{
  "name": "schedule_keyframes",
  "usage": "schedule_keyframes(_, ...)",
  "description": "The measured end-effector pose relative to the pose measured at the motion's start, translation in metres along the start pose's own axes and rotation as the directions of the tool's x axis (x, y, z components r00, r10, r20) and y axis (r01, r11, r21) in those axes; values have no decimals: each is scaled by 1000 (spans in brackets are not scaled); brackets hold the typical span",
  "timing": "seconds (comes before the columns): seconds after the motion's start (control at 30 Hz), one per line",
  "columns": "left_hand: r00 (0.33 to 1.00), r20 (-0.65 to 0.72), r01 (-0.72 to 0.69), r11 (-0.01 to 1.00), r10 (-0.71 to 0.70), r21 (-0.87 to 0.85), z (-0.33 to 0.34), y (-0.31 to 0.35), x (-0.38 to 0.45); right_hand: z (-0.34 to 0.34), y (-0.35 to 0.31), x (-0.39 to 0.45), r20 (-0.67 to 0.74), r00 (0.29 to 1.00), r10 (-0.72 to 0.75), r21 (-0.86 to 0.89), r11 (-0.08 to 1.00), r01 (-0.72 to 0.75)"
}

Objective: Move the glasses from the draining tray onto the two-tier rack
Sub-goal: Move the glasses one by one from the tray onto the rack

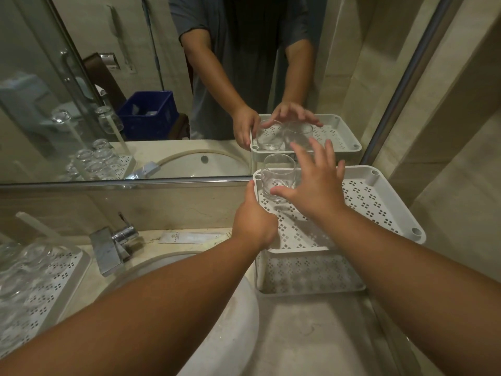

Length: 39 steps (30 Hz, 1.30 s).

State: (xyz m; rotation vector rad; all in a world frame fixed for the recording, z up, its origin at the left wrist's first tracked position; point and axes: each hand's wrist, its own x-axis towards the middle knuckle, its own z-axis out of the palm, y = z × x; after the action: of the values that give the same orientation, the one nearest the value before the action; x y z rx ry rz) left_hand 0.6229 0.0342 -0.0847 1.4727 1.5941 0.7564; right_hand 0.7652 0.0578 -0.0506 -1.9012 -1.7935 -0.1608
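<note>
One glass [276, 176] stands on rack top tier [379, 196], back-left corner by the mirror [108, 104]. Right hand [317, 183] fingers spread, thumb touching it; left hand [253, 221] on the rim (grip unclear). Risk: a nudge tips it.

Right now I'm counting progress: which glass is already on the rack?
The upright glass at the rack's top-tier back-left corner; the other glasses remain on the draining tray.

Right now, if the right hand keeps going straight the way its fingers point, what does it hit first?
Probably the mirror behind the rack; the right hand reaches over the top tier beside the glass. Depth is unclear.
</note>
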Motion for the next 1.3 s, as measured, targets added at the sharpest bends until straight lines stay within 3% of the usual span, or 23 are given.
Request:
schedule_keyframes(0.27, 1000, 5, 15, 1000, -15, 23, -2, 2, -1, 10, -9, 8, 59, 996, 61, -144, 988, -52)
schedule_keyframes(0.8, 999, -24, 31, 999, -31, -15, -1, 3, -2, 10, -7, 4, 32, 998, 49, -117, 992, -45)
schedule_keyframes(1.1, 994, -72, 52, 938, -81, -344, -9, -1, -12, -4, -23, -14, -44, 999, -20, -56, 998, 18)
schedule_keyframes(1.3, 985, -155, 10, 932, -71, -363, -58, -17, -26, -19, -69, -20, -73, 993, -97, 1, 995, 98)
